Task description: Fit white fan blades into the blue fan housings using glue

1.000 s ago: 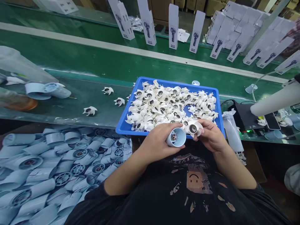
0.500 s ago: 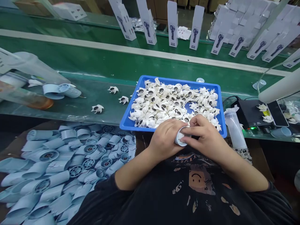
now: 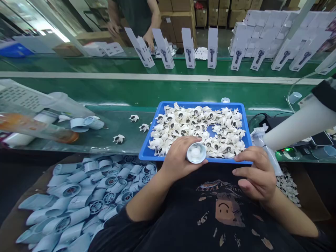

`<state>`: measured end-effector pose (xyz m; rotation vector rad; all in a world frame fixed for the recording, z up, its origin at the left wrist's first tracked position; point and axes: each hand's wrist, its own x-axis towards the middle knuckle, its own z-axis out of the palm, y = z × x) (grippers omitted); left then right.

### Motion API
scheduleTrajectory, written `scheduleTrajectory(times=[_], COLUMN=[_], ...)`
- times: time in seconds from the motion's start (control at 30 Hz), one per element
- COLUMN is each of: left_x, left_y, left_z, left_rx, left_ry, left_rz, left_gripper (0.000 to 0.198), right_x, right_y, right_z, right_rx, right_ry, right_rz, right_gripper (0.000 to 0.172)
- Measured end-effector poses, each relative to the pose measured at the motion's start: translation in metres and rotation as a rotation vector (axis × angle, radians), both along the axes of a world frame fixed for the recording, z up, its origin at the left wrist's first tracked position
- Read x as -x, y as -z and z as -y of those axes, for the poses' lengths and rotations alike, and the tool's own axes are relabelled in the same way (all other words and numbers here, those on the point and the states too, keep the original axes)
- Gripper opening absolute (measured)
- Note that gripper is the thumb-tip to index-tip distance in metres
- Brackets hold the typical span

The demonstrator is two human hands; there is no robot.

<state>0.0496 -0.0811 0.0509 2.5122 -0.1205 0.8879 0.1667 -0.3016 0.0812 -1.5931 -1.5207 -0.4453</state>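
Observation:
My left hand is closed round a pale blue fan tube with a white impeller seated in its mouth, held just in front of the blue tray. The tray is heaped with several white impellers. My right hand hangs apart to the right, fingers loosely curled and spread, holding nothing, near the tray's front right corner and a clear plastic tube.
A box of pale blue fan tubes sits low at the left. Three loose impellers lie on the green conveyor. White product cartons stand along the far side, where another person works. A black device sits at the right.
My right hand pressed the impeller into the tube, then let go and drew away to the right. My left hand keeps the tube. The view tilted upward.

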Motion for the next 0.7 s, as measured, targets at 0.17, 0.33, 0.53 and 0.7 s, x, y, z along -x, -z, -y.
scheduleTrajectory(times=[0.17, 0.33, 0.53, 0.7], left_x=[-0.037, -0.142, -0.219, -0.193], left_y=[-0.017, -0.038, -0.032, -0.05], left_z=[-0.076, -0.14, -0.152, -0.174], left_rx=[0.003, 0.081, 0.073, 0.065], left_ry=[-0.225, -0.564, -0.532, -0.382], left_rz=[-0.11, -0.439, -0.702, -0.645], left_gripper=[0.056, 0.072, 0.048, 0.074], right_x=[-0.002, 0.006, 0.013, 0.011], right_y=[0.028, 0.042, 0.043, 0.054], right_z=[0.031, 0.034, 0.034, 0.044], right_rx=[0.002, -0.023, 0.003, -0.001], right_ry=[0.09, 0.134, 0.138, 0.213], right_rz=[-0.079, -0.147, -0.149, -0.22], right_gripper=[0.017, 0.018, 0.022, 0.017])
